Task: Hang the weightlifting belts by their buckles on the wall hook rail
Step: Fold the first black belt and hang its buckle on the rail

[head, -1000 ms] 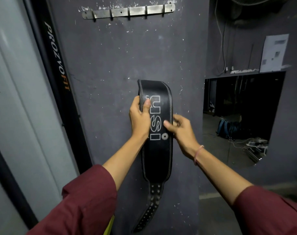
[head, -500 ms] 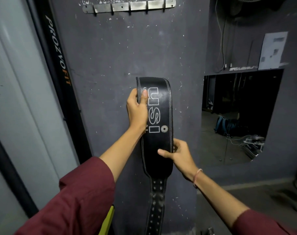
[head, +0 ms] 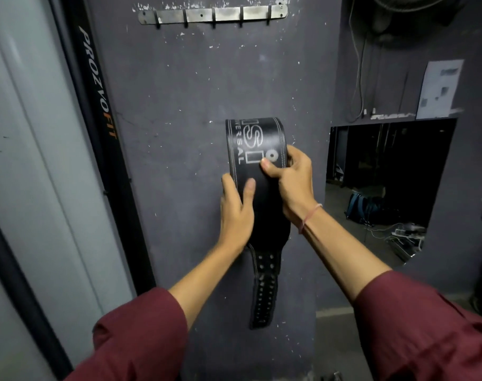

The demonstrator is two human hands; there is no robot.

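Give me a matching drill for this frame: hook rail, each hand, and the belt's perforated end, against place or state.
Things:
1. hook rail
2. left hand
3. right hand
4. perforated strap end

Place or state:
a. hangs free below both hands
b. high on the wall, nothing hung on it
c. grips the left edge of the belt, thumb on its front
d. grips the belt's right edge beside the round logo

Pairs: 1-b, 2-c, 3-d, 4-a
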